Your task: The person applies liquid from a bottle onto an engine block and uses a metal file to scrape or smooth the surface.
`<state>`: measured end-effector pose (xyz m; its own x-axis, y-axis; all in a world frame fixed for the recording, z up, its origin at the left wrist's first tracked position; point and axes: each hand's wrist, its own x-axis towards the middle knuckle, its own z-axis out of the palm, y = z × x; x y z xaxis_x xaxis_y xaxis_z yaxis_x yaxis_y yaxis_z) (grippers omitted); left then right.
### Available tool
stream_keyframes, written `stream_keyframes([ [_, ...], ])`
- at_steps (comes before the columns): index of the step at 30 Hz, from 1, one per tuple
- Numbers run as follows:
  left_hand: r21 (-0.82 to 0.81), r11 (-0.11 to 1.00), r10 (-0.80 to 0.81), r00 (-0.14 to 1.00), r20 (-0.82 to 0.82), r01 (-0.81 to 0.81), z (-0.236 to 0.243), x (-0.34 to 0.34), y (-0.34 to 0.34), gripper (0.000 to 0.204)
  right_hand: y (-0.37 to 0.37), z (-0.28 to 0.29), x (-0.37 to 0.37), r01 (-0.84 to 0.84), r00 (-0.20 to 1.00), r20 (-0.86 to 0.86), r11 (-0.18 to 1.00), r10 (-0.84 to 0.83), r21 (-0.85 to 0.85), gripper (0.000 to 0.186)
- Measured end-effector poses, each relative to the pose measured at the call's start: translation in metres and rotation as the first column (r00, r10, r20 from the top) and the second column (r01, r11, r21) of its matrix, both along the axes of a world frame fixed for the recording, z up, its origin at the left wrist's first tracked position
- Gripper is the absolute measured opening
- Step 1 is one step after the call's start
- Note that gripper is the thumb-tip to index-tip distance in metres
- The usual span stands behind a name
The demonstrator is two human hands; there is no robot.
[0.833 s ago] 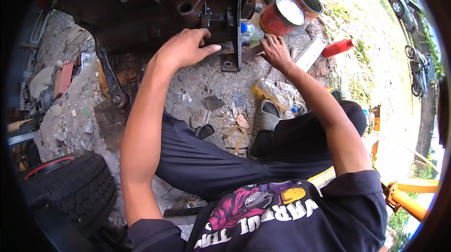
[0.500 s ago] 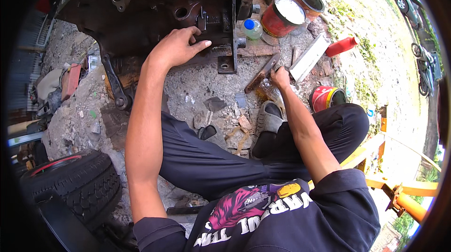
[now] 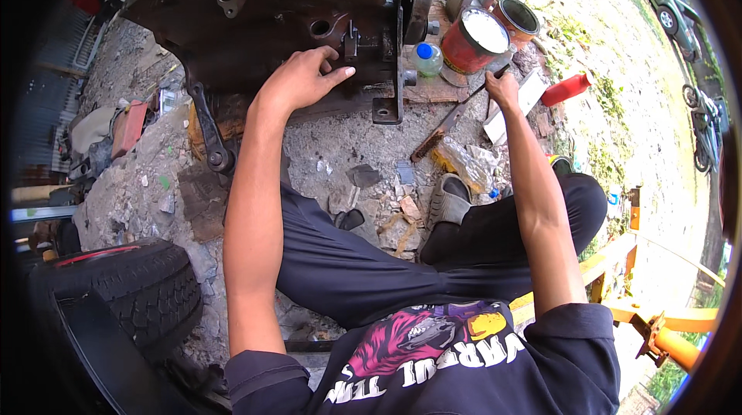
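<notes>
A big dark, oily metal casting point(image 3: 263, 36), much like an engine block, stands in front of me. My left hand point(image 3: 305, 79) is at its face, thumb stretched out and fingers bent a little, nothing seen in it. By its fingertips a short metal piece point(image 3: 352, 40) sticks out of the casting. Out to the right, my right hand point(image 3: 503, 90) is closed on a thin dark tool point(image 3: 501, 73), its kind partly hidden. Just left of that hand lies a long rusty tool with a brush-like end point(image 3: 433, 139). A red can with a white top point(image 3: 481, 35) stands beyond the hand.
Near the can are a clear bottle with a blue cap point(image 3: 426, 59), an open tin point(image 3: 516, 17), a red bottle point(image 3: 566, 89) and a pale bar point(image 3: 516, 110). A crumpled plastic bottle point(image 3: 468, 168) lies by my foot. A tyre point(image 3: 124, 291) sits left, a yellow frame point(image 3: 672, 322) right.
My right hand has moved away and to the right, from beside the rusty tool towards the cans, the thin dark tool now showing in it. My left hand stays by the casting.
</notes>
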<state>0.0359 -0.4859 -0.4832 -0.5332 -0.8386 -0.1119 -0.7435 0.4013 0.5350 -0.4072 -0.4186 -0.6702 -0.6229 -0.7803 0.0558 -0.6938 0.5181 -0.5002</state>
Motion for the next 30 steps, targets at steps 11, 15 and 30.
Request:
stream_keyframes([
  [11,-0.029,0.975,0.215,0.973,-0.089,-0.218,0.012,0.058,0.012,0.058,0.066,0.246,0.160,-0.246,0.202,0.582,0.617,0.787,-0.748,0.070],
  [15,-0.067,0.954,0.282,0.948,-0.144,-0.294,0.007,0.069,0.024,0.057,0.077,0.203,0.271,0.008,0.362,0.707,0.756,0.608,-0.655,0.029],
  [30,-0.049,0.947,0.306,0.940,-0.149,-0.316,0.020,0.075,0.040,0.056,0.046,-0.039,0.377,0.183,0.684,0.680,0.841,0.264,-0.510,0.025],
])
